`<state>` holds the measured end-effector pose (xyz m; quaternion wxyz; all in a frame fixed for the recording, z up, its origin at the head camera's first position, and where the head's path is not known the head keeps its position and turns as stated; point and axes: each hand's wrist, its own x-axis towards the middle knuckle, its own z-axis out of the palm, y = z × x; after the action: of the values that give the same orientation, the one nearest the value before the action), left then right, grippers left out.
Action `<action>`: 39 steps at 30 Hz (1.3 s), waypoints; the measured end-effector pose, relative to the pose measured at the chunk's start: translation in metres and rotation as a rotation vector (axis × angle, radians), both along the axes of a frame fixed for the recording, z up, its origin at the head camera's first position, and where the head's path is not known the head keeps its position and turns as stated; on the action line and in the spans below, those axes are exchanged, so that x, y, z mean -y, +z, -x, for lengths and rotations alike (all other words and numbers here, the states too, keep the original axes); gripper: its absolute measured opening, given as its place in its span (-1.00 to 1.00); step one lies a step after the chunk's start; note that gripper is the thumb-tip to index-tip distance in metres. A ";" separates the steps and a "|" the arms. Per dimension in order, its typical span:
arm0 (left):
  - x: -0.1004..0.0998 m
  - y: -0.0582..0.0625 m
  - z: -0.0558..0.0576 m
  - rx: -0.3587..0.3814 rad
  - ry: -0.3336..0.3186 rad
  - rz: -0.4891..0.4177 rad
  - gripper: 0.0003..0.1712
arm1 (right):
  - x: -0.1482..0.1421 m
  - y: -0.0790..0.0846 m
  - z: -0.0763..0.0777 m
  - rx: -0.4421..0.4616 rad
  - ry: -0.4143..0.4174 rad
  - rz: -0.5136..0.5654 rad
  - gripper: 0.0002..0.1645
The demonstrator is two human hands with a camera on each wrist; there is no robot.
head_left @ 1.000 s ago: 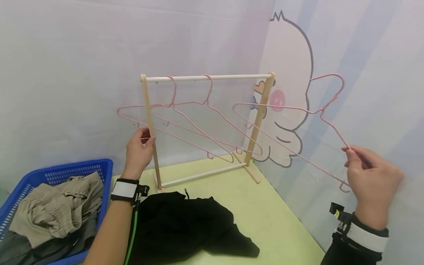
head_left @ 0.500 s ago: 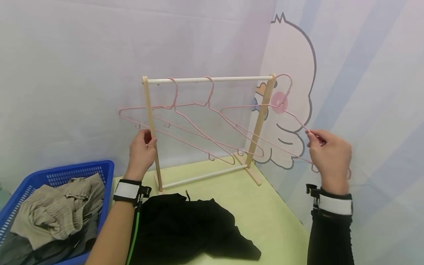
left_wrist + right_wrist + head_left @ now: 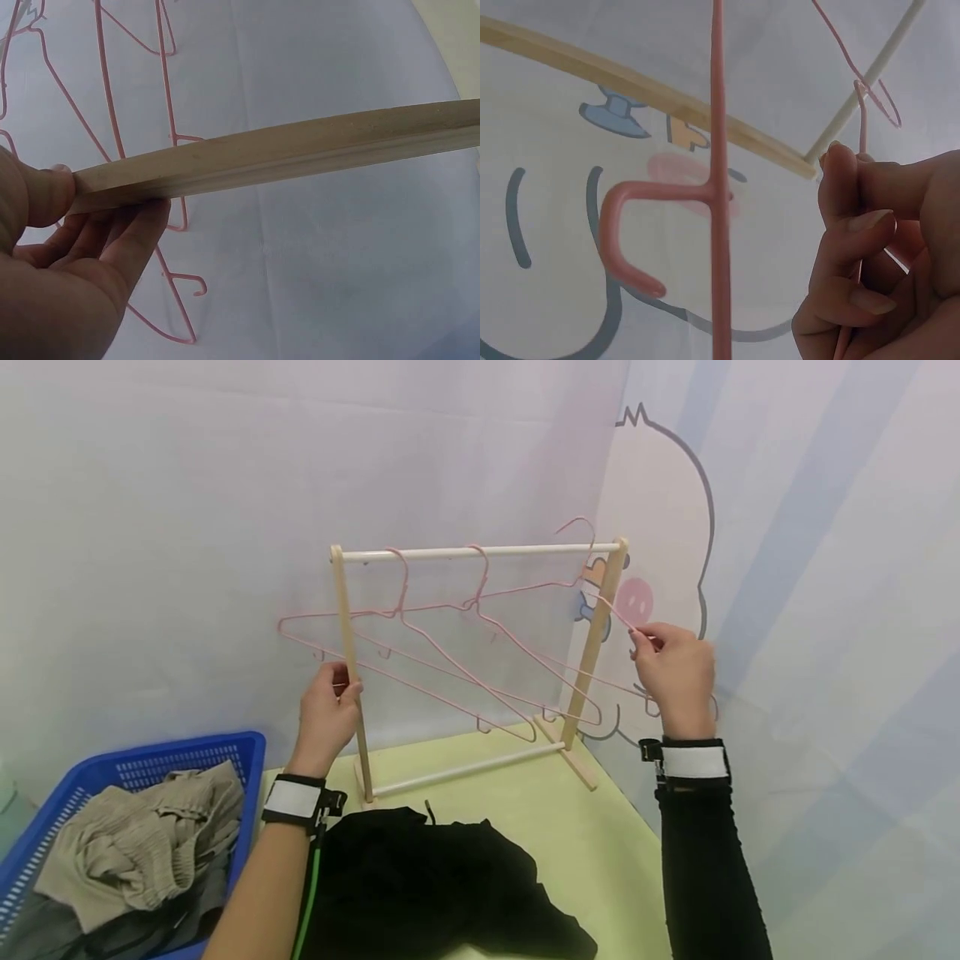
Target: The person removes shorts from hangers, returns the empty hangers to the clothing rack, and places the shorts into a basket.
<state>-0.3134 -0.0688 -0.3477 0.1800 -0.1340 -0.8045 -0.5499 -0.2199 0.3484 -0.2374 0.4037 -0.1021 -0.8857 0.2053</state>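
A small clothes rack with wooden posts and a white rail stands on the table. My left hand grips its left post, thumb on one side and fingertips on the other in the left wrist view. With thumb and fingers, my right hand pinches the sloping shoulder of a pink clothes hanger. That hanger's hook rises above the rail near its right end, its tip apart from the rail. Two more pink hangers, a left one and a middle one, hang from the rail.
A black garment lies on the yellow-green table before the rack. At left, a blue basket holds beige clothes and grey ones. A patterned curtain rises at the right, a pale one behind.
My right hand has moved left with the pink hanger, bringing its hook from right of the rack to above the rail's right end. My left hand keeps its grip on the post.
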 end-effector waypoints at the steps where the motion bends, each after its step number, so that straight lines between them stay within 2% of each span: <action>1: 0.000 0.000 0.000 -0.003 0.001 0.001 -0.63 | 0.001 -0.001 0.002 0.005 0.003 0.001 -0.70; 8: -0.002 0.000 0.001 -0.024 -0.007 -0.004 -0.62 | 0.004 -0.018 0.009 0.038 0.027 -0.023 -0.71; 15: -0.005 0.004 0.002 -0.016 -0.025 0.008 -0.62 | 0.002 -0.025 0.007 0.056 0.024 -0.015 -0.68; 31: -0.002 0.002 -0.003 -0.006 -0.030 -0.005 -0.62 | 0.002 -0.021 0.002 0.109 0.032 0.005 -0.62; 39: -0.001 0.007 0.001 0.007 -0.026 0.018 -0.60 | -0.005 -0.011 -0.004 0.142 0.029 0.010 -0.62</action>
<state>-0.3143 -0.0678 -0.3407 0.1689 -0.1443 -0.8081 -0.5456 -0.2159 0.3536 -0.2487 0.3364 -0.1053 -0.9124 0.2079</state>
